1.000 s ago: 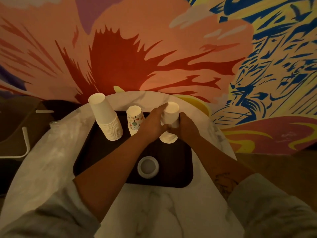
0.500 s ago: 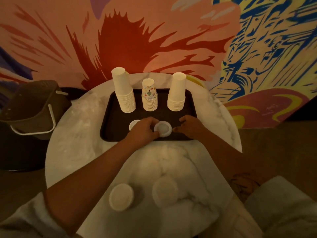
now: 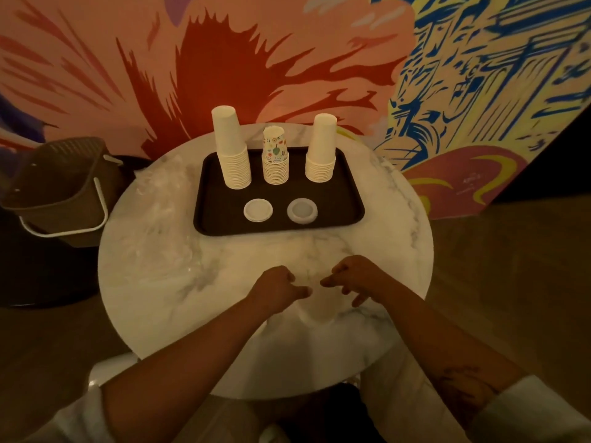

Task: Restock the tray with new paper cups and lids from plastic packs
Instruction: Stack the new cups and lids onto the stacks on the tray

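Observation:
A dark tray (image 3: 347,199) sits at the back of the round marble table (image 3: 399,251). Along its far side stand a tall white cup stack (image 3: 233,148), a shorter patterned cup stack (image 3: 275,158) and another white cup stack (image 3: 321,148). Two piles of clear lids (image 3: 257,210) (image 3: 302,211) lie side by side at the tray's front. My left hand (image 3: 278,289) and right hand (image 3: 355,279) hover close together over the table's near part. A pale, blurred lid stack (image 3: 316,311) lies between them. The left fingers are curled; the right fingers hang spread and hold nothing.
Crumpled clear plastic wrap (image 3: 160,225) covers the table's left side. A brown basket with a white handle (image 3: 57,187) stands on the floor to the left. A painted wall rises right behind the table.
Both hands left the lids on the tray and drew back to the table's near edge. The view pulled back too. Earlier still, the hands held the right cup stack.

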